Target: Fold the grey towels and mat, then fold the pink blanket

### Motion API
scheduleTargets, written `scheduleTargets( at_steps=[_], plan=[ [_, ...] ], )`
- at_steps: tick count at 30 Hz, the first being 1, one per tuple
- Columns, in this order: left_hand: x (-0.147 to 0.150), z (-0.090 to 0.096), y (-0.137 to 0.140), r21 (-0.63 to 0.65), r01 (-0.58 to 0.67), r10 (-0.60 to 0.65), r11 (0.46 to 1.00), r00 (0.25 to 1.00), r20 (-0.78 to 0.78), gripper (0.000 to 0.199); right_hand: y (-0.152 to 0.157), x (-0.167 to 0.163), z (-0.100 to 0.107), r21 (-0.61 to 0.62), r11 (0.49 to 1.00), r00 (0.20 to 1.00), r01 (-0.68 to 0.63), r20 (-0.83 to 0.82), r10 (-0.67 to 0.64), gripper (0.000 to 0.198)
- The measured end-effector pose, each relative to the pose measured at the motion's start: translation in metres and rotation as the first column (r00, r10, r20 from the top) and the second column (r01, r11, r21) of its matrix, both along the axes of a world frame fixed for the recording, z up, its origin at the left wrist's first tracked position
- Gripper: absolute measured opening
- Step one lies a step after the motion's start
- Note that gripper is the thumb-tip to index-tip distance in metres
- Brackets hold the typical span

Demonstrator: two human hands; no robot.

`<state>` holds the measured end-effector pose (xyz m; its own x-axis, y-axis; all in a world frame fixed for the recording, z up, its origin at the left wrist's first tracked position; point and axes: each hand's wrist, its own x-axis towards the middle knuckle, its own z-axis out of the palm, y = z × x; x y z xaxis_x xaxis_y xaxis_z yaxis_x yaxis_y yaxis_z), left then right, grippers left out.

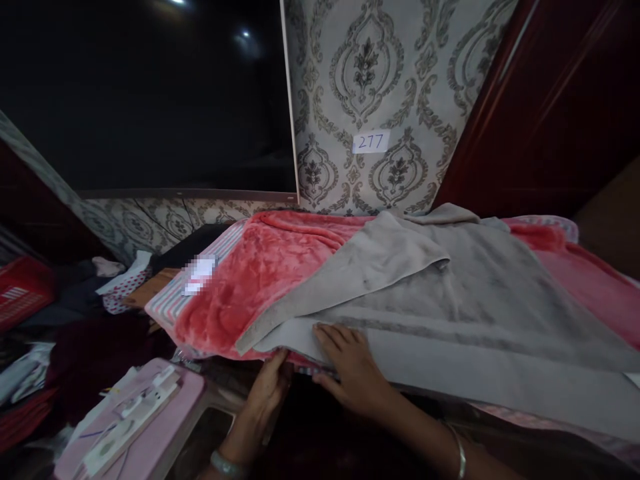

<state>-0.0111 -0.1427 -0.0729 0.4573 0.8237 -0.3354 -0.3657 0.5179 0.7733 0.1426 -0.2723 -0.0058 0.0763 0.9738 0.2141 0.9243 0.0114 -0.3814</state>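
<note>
In the head view, the grey cloth [480, 287] spreads across the middle and right of the frame, over a red blanket [285, 260]. One corner of the cloth is turned back into a loose flap, with its point at the left, near the blanket's front edge. Along the front, a paler strip of the cloth runs from the centre to the lower right.

The right hand [353, 367], at lower centre, lies palm down on the left part of this strip, fingers stretched out and thumb apart, below the cloth's edge. The left hand [273, 387], just to its left, reaches up to the front edge near the flap's tip; its fingertips are partly hidden, so I cannot tell whether it grips anything. A bangle [459, 453] circles the right wrist and a band [227, 463] the left.

The blanket lies on a striped pad [163, 307], which shows at left of centre with a blurred card [199, 275] on it. At lower left, a power strip [133, 420] rests on a pink stool [193, 390]; a red basket [25, 293] stands at the left edge. A TV [150, 100] fills the upper left. Right of it, a paper marked 277 [371, 141] is on the patterned wall [367, 60].
</note>
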Motion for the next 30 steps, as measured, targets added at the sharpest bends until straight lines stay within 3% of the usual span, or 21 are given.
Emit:
scheduleTargets(
  at_steps=[3,7,9,11,13,14,15,16,18,20,21,22,23,24,25,27,28,30],
  plan=[
    [0.004,0.003,-0.002,0.053,0.032,-0.03,0.998,0.999,-0.03,0.036,0.023,-0.011,0.005,0.061,0.997,0.999,-0.043,-0.023,0.045,0.072],
    [0.01,0.012,0.0,0.16,-0.038,0.049,0.986,0.996,-0.07,0.038,0.049,-0.013,0.0,0.079,0.996,0.999,-0.034,-0.015,0.035,0.054],
    [0.013,0.017,0.003,0.191,-0.075,0.094,0.979,0.991,-0.09,0.037,0.061,-0.004,0.004,0.074,0.996,0.993,-0.051,-0.101,0.058,0.045],
    [0.013,0.019,0.004,0.176,-0.098,0.121,0.98,0.984,-0.129,0.037,0.071,0.021,0.022,0.091,0.995,0.962,-0.04,-0.267,0.063,0.037],
    [0.008,0.018,0.003,0.11,-0.121,0.135,0.987,0.981,-0.136,0.039,0.078,0.063,0.054,0.146,0.983,0.896,0.111,-0.442,-0.036,0.025],
    [0.002,0.016,0.001,0.069,-0.12,0.128,0.99,0.984,-0.122,0.041,0.079,0.09,0.074,0.2,0.931,0.836,0.307,-0.524,-0.163,0.02],
    [-0.005,0.012,-0.002,0.031,-0.117,0.119,0.993,0.988,-0.102,0.045,0.078,0.12,0.095,0.248,0.804,0.736,0.541,-0.603,-0.309,0.015],
    [-0.015,0.008,-0.006,0.002,-0.117,0.117,0.993,0.989,-0.094,0.049,0.075,0.151,0.115,0.277,0.709,0.681,0.648,-0.627,-0.378,0.012],
    [-0.037,-0.005,-0.015,-0.031,-0.135,0.13,0.99,0.982,-0.135,0.058,0.062,0.206,0.148,0.318,0.534,0.588,0.784,-0.657,-0.472,0.014],
    [-0.057,-0.019,-0.024,-0.075,-0.148,0.126,0.986,0.962,-0.241,0.063,0.044,0.238,0.162,0.368,0.379,0.524,0.849,-0.681,-0.512,0.015],
    [-0.064,-0.025,-0.028,-0.113,-0.129,0.096,0.985,0.961,-0.26,0.062,0.034,0.242,0.159,0.427,0.339,0.545,0.838,-0.666,-0.51,0.025],
    [-0.068,-0.031,-0.029,-0.151,-0.096,0.055,0.984,0.966,-0.254,0.059,0.026,0.238,0.151,0.5,0.333,0.599,0.799,-0.623,-0.502,0.039],
    [-0.071,-0.034,-0.03,-0.184,-0.047,0.007,0.982,0.977,-0.212,0.057,0.019,0.226,0.136,0.582,0.372,0.686,0.723,-0.546,-0.481,0.051],
    [-0.071,-0.036,-0.029,-0.202,0.005,-0.034,0.979,0.989,-0.145,0.055,0.014,0.207,0.116,0.63,0.476,0.785,0.613,-0.42,-0.455,0.055],
    [-0.07,-0.036,-0.026,-0.201,0.045,-0.059,0.978,0.996,-0.066,0.053,0.008,0.182,0.093,0.63,0.59,0.859,0.506,-0.307,-0.409,0.053],
    [-0.069,-0.034,-0.017,-0.175,0.061,-0.047,0.983,0.995,0.083,0.053,-0.003,0.125,0.041,0.465,0.864,0.98,0.194,-0.126,-0.153,0.044],
    [-0.069,-0.032,-0.01,-0.171,0.027,-0.003,0.985,0.99,0.139,0.051,-0.01,0.097,0.015,0.336,0.94,0.997,0.052,-0.069,-0.031,0.044],
    [-0.074,-0.027,0.007,-0.209,-0.075,0.117,0.975,0.973,0.198,0.042,-0.026,0.053,-0.029,0.198,0.976,0.996,-0.087,0.048,0.079,0.05]
  ],
)
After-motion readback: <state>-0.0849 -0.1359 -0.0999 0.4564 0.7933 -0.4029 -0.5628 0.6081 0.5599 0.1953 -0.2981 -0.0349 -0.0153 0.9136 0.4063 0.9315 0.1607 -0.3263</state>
